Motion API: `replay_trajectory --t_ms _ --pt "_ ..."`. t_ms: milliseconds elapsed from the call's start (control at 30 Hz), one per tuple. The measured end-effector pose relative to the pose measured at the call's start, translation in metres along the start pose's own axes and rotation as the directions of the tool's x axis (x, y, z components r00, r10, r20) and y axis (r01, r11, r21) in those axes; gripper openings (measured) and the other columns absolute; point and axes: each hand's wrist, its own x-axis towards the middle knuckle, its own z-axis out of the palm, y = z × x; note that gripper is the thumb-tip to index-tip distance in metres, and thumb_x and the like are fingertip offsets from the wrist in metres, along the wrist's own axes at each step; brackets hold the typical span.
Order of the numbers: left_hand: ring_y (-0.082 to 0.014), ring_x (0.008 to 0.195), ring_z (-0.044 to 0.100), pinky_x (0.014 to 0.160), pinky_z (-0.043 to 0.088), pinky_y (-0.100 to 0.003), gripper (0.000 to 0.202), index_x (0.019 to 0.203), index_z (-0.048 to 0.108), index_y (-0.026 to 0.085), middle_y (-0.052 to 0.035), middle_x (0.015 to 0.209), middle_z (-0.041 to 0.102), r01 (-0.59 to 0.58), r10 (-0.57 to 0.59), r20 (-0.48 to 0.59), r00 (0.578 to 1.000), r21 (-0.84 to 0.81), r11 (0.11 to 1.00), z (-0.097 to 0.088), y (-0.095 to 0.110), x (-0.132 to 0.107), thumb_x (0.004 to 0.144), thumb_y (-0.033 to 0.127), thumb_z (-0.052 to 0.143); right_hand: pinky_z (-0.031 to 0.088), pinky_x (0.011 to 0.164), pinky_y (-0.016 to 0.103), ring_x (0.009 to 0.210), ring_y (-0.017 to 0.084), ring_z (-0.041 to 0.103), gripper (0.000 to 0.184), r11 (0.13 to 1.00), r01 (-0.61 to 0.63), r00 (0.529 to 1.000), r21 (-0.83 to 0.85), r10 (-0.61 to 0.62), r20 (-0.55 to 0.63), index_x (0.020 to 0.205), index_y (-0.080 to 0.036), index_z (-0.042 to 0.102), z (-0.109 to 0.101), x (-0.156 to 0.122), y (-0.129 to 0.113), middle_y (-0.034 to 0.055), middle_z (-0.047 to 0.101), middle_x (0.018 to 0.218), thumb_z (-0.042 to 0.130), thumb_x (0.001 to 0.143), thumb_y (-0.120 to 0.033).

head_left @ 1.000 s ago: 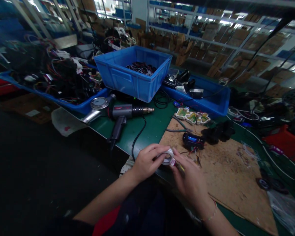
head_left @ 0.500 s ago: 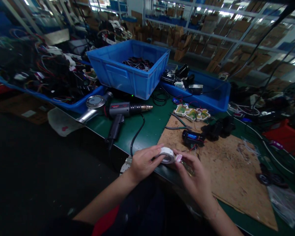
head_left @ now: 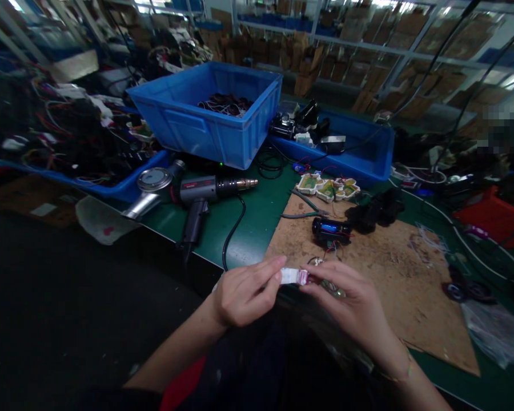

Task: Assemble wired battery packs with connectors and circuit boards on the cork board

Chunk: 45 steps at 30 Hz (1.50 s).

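My left hand (head_left: 240,294) is closed around a small white roll of tape (head_left: 289,275) at the near edge of the green bench. My right hand (head_left: 351,308) pinches the pink-tipped end of the tape where it meets the roll, with a small wired part partly hidden under its fingers. Both hands hover over the near corner of a brown board (head_left: 381,274). Just beyond them on the board lies a dark cylinder with a blue band (head_left: 329,228) and red wires.
A heat gun (head_left: 205,191) with a black cord lies left of the board beside a round metal gauge (head_left: 152,180). Behind stand a blue crate (head_left: 209,120) of wires and blue trays (head_left: 360,157). Pliers (head_left: 304,211) and black parts (head_left: 374,208) lie further back.
The tape roll has turned from showing its open ring to lying edge-on between my hands. Both hands have dropped slightly towards me, and the view has shifted right.
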Motion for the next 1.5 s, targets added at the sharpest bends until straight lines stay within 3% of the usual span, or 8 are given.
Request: replay_trajectory --t_ms 133,333,567,900,1100,1367,1433,1500 --pt "-0.0225 0.104 0.074 0.097 0.060 -0.028 0.025 0.110 0.068 0.008 -0.0135 0.104 0.078 -0.138 0.138 -0.002 0.990 0.075 0.988 -0.003 0.003 0.009 0.085 0.004 0.066 0.056 0.078 0.030 0.089 0.018 0.066 0.030 0.969 0.094 0.992 -0.228 -0.071 0.104 0.125 -0.023 0.065 -0.005 0.000 -0.008 0.0052 0.069 0.101 0.064 0.095 -0.020" --pt "-0.0263 0.109 0.072 0.095 0.063 -0.035 0.006 0.089 0.072 0.016 -0.0097 0.108 0.078 -0.461 0.426 0.193 0.884 0.203 0.864 -0.009 -0.004 0.023 0.087 0.012 0.069 0.054 0.087 0.045 0.094 0.030 0.065 0.035 0.635 0.321 0.947 -0.703 -0.207 0.245 0.125 -0.002 0.061 -0.004 0.000 -0.038 0.0174 0.069 0.101 0.041 0.097 -0.004" --pt "-0.0248 0.102 0.074 0.091 0.065 -0.032 0.007 0.085 0.072 0.015 -0.0101 0.102 0.079 -0.411 0.395 0.117 0.911 0.208 0.888 -0.017 0.004 0.029 0.082 0.010 0.074 0.052 0.089 0.026 0.094 0.015 0.065 0.034 0.902 0.194 0.976 -0.387 -0.215 -0.012 0.127 -0.019 0.060 -0.005 -0.007 -0.015 0.0045 0.070 0.105 0.068 0.093 -0.018" --pt "-0.0253 0.103 0.074 0.091 0.065 -0.032 0.009 0.092 0.072 0.012 -0.0133 0.106 0.078 -0.370 0.350 0.135 0.927 0.178 0.912 -0.012 0.004 0.026 0.084 0.008 0.071 0.052 0.088 0.035 0.099 0.021 0.062 0.031 0.914 0.187 0.976 -0.360 -0.133 0.170 0.131 -0.017 0.052 -0.004 -0.009 -0.007 0.0093 0.066 0.113 0.054 0.100 -0.017" --pt "-0.0323 0.109 0.071 0.094 0.063 -0.039 0.019 0.098 0.072 0.006 -0.0220 0.114 0.074 -0.570 0.503 0.295 0.813 0.218 0.792 -0.014 -0.001 0.029 0.090 0.023 0.067 0.052 0.083 0.040 0.096 0.025 0.062 0.018 0.865 0.093 0.972 -0.493 0.029 0.233 0.118 -0.017 0.055 0.002 -0.002 -0.020 0.0106 0.065 0.108 0.047 0.101 -0.018" --pt "-0.0307 0.104 0.073 0.087 0.065 -0.037 0.021 0.097 0.072 0.008 -0.0182 0.111 0.076 -0.702 0.602 0.374 0.706 0.250 0.668 -0.023 -0.012 0.057 0.093 0.026 0.062 0.047 0.073 0.033 0.083 0.020 0.062 0.007 0.907 -0.163 0.964 -0.389 0.231 0.134 0.099 -0.017 0.062 -0.007 0.026 -0.025 0.0056 0.067 0.091 0.057 0.095 -0.017" --pt "-0.0293 0.106 0.073 0.092 0.064 -0.036 0.017 0.100 0.074 0.011 -0.0143 0.114 0.075 -0.656 0.585 0.306 0.751 0.246 0.713 -0.040 -0.009 0.066 0.091 0.022 0.065 0.047 0.070 0.032 0.079 0.019 0.063 0.007 0.904 -0.244 0.947 -0.352 0.300 0.113 0.094 -0.017 0.065 -0.012 0.036 -0.017 0.0055 0.068 0.086 0.059 0.095 -0.021" --pt "-0.0268 0.115 0.069 0.103 0.059 -0.034 0.024 0.108 0.075 0.017 -0.0080 0.126 0.072 -0.440 0.422 0.145 0.895 0.123 0.890 -0.060 -0.007 0.076 0.086 0.012 0.070 0.049 0.067 0.030 0.075 0.018 0.064 0.011 0.920 -0.336 0.932 -0.200 0.356 0.074 0.094 -0.017 0.068 -0.022 0.043 -0.010 0.0049 0.069 0.083 0.062 0.094 -0.026"
